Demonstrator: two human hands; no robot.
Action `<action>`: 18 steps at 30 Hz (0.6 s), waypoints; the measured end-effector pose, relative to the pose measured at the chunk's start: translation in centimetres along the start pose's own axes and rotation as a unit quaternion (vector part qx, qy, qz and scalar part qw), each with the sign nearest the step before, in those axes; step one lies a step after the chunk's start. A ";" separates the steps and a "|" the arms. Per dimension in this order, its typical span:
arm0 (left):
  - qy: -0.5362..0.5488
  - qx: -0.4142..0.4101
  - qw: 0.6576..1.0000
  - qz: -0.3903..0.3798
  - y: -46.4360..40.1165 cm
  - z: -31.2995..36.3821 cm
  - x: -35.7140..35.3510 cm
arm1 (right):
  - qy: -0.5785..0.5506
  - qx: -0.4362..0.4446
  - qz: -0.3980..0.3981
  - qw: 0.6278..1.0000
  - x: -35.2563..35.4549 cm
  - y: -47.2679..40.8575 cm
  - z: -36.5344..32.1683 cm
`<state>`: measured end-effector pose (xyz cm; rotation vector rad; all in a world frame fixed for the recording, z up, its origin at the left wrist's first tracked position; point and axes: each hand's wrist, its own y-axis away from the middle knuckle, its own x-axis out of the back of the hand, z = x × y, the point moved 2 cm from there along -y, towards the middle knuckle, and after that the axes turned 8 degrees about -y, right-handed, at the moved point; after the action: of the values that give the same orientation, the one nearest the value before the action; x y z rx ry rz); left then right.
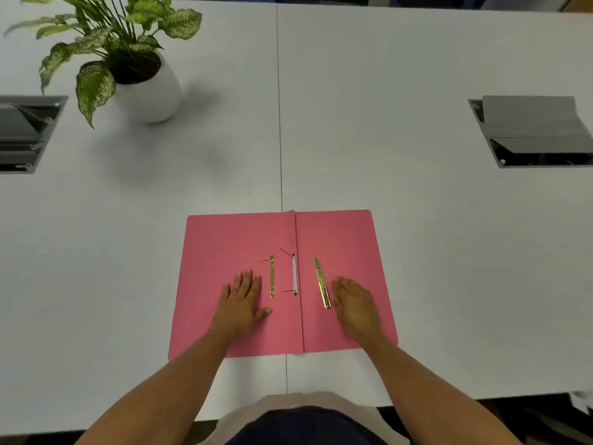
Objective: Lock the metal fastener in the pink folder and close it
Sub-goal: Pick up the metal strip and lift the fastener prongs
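Centrally, both hands lie palm-down on the open pink folder (237,252). Left hand (242,298): fingers extended and slightly spread, flat on the left leaf, holding nothing; a gold fastener bar (272,276) lies just beside them at 3 o'clock. Right hand (354,301): fingers together, flat, empty, on the right leaf; a loose gold compressor strip (322,282) lies just beside it at 9 o'clock. White strip with prongs (294,274) along the crease. Folder on white table (417,155); potted plant (141,75) at 11 o'clock.
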<state>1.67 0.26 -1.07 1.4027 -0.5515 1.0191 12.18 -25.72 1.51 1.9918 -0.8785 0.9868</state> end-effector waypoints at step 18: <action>-0.012 -0.004 1.000 -0.021 -0.5 0.1 -0.8 | -0.003 0.036 0.010 0.999 -0.7 0.0 -1.5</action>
<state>1.69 0.01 -1.99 1.4163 -0.5415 0.9671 11.35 -24.35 1.59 2.0514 -0.8781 1.0374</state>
